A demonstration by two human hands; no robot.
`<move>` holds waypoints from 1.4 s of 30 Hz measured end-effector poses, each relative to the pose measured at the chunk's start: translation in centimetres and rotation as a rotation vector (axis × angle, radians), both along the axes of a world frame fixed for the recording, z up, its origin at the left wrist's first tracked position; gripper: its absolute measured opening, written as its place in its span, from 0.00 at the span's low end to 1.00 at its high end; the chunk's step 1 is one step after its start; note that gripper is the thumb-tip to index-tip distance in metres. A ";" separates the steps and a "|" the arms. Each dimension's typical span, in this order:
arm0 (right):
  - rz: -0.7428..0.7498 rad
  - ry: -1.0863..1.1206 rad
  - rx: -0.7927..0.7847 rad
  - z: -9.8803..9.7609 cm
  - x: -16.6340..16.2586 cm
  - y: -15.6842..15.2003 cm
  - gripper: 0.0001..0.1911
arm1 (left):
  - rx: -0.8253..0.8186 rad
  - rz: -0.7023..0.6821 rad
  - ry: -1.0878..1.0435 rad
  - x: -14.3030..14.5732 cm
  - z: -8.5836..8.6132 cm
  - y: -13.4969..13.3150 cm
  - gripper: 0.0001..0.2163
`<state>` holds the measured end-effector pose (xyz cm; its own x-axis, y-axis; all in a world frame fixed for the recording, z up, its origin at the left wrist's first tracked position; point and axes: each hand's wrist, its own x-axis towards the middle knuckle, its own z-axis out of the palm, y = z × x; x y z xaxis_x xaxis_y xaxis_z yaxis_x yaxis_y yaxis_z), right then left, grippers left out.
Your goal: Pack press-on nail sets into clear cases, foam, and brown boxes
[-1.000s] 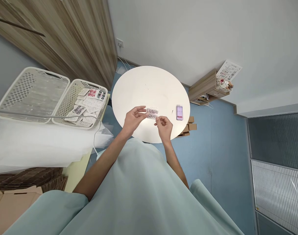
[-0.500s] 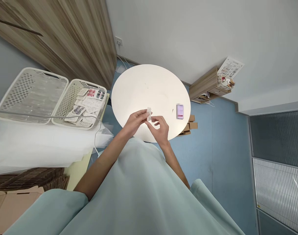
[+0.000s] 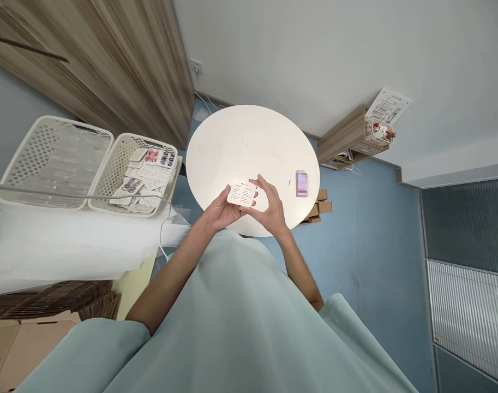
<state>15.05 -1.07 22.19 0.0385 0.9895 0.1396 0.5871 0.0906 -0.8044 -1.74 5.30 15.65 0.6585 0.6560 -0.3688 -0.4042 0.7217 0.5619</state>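
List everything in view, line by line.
packet: one, white, printed side up, held over the table's near edge
round table: one, white, centre
small flat item: one, pinkish, blurred, on the table's right side
baskets: two, white, perforated, far left
loose packets: several, white and coloured, in the right-hand basket
cardboard boxes: a few, brown, on the blue floor by the table
wooden shelf: one, brown, against the wall
left hand: holds the packet's left side
right hand: holds its right side

I count 2 hands [image 3: 221,210] [image 3: 272,210], 1 card [image 3: 241,192], 1 table [image 3: 249,139], 1 purple item [image 3: 301,183], 2 baskets [image 3: 28,153] [image 3: 114,164].
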 end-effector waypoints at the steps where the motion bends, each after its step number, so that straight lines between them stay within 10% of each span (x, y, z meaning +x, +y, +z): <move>1: 0.006 -0.002 0.007 -0.2 0.1 0.0 0.48 | -0.008 0.006 -0.007 -0.1 -0.1 0.0 0.38; 16: 0.198 -0.274 0.054 -1.0 -0.2 1.2 0.45 | 0.188 0.028 0.073 -0.4 -0.3 0.2 0.25; 42: 0.263 -0.240 -0.045 -3.9 2.0 2.4 0.52 | 0.123 0.189 0.472 -2.7 -1.9 0.3 0.35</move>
